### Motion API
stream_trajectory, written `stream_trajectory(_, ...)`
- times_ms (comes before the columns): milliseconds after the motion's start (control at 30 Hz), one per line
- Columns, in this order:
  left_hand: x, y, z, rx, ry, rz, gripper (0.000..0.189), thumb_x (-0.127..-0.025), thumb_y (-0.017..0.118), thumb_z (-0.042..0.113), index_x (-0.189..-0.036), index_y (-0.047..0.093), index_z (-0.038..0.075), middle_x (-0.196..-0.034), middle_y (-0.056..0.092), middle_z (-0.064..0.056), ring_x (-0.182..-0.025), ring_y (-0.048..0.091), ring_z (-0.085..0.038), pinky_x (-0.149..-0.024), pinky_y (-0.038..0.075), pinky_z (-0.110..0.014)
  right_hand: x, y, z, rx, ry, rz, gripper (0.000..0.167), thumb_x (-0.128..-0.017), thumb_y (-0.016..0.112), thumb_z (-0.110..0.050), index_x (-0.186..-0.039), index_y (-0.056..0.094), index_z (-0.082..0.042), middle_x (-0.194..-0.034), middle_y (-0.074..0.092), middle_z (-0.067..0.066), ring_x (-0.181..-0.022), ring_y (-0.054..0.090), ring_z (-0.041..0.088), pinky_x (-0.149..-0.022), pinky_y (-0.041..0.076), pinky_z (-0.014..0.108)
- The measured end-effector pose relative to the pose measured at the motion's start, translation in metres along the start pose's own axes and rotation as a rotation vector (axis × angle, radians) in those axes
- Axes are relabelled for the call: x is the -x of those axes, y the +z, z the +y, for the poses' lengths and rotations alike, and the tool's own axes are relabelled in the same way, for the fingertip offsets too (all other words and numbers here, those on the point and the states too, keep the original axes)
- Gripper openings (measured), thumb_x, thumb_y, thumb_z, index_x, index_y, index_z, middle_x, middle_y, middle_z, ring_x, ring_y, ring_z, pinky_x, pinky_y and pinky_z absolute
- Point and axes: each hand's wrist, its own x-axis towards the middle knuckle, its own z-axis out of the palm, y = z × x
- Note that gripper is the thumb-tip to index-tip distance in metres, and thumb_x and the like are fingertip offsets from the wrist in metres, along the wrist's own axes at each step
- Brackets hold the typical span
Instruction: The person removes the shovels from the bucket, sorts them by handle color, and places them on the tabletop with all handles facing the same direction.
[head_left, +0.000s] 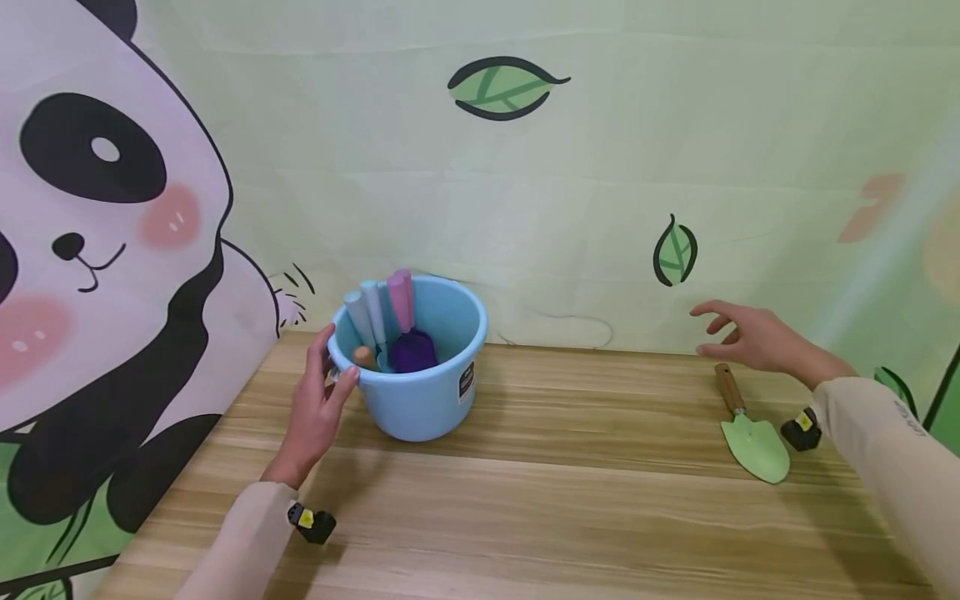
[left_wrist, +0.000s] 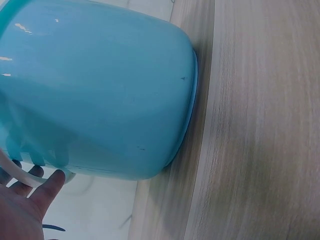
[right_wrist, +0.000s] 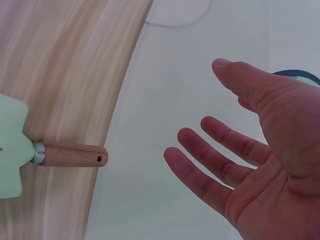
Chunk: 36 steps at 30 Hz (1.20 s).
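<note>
A light-blue bucket (head_left: pixel 420 408) stands upright at the back left of the wooden table, and my left hand (head_left: pixel 318 408) grips its left side at the rim. In the left wrist view the fingers (left_wrist: pixel 47 192) and thumb are at a pale handle (left_wrist: pixel 17 172) on the bucket's side. Inside the bucket are pale-blue handles (head_left: pixel 372 312), pink handles (head_left: pixel 401 300), a purple scoop-like piece (head_left: pixel 412 352) and an orange-brown handle end (head_left: pixel 364 357). My right hand (head_left: pixel 761 337), fingers relaxed and holding nothing, hovers above a green trowel (head_left: pixel 756 446) with a wooden handle (right_wrist: pixel 75 155).
The wood-grain table (head_left: pixel 570 517) meets a pale green fabric backdrop (head_left: pixel 570 208) along its back edge. A printed panda (head_left: pixel 97 250) covers the left side. Black cameras are strapped at both wrists.
</note>
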Motion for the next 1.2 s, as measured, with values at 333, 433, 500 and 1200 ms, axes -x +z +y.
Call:
stream_trajectory(333, 0.000, 0.001, 0.001, -0.004, 0.002, 0.003, 0.065, -0.107, 0.053, 0.027, -0.163, 0.020, 0.019, -0.162, 0.036, -0.017, -0.141, 0.043, -0.044, -0.100, 0.045, -0.069, -0.004, -0.002, -0.011, 0.011, -0.035, 0.005, 0.060, -0.096, 0.075, -0.028, -0.146, 0.049, -0.008, -0.120, 0.067, 0.022, -0.100, 0.071, 0.037, -0.081, 0.060, 0.051)
stream_trajectory(433, 0.000, 0.000, 0.002, -0.004, -0.001, -0.001, 0.066, -0.107, 0.052, 0.027, -0.163, 0.020, 0.019, -0.162, 0.035, -0.017, -0.141, 0.042, -0.044, -0.101, 0.045, -0.069, -0.005, -0.002, -0.014, 0.015, -0.041, 0.011, 0.060, -0.095, 0.076, -0.028, -0.145, 0.049, -0.009, -0.120, 0.067, 0.021, -0.100, 0.071, 0.036, -0.081, 0.060, 0.052)
stream_trajectory(500, 0.000, 0.001, 0.002, -0.001, -0.002, -0.002, 0.065, -0.107, 0.052, 0.027, -0.163, 0.020, 0.019, -0.162, 0.035, -0.017, -0.141, 0.042, -0.044, -0.101, 0.045, -0.069, -0.005, -0.002, -0.017, 0.014, -0.042, 0.016, 0.060, -0.095, 0.076, -0.027, -0.145, 0.049, -0.009, -0.120, 0.067, 0.021, -0.100, 0.071, 0.036, -0.081, 0.059, 0.053)
stream_trajectory(1200, 0.000, 0.001, 0.002, 0.001, 0.004, 0.004, 0.065, -0.107, 0.052, 0.024, -0.163, 0.020, 0.020, -0.162, 0.035, -0.017, -0.141, 0.042, -0.045, -0.101, 0.044, -0.070, -0.016, -0.006, -0.049, -0.002, -0.096, 0.035, 0.056, -0.095, 0.075, -0.024, -0.144, 0.051, -0.011, -0.121, 0.066, 0.019, -0.101, 0.071, 0.033, -0.084, 0.059, 0.053)
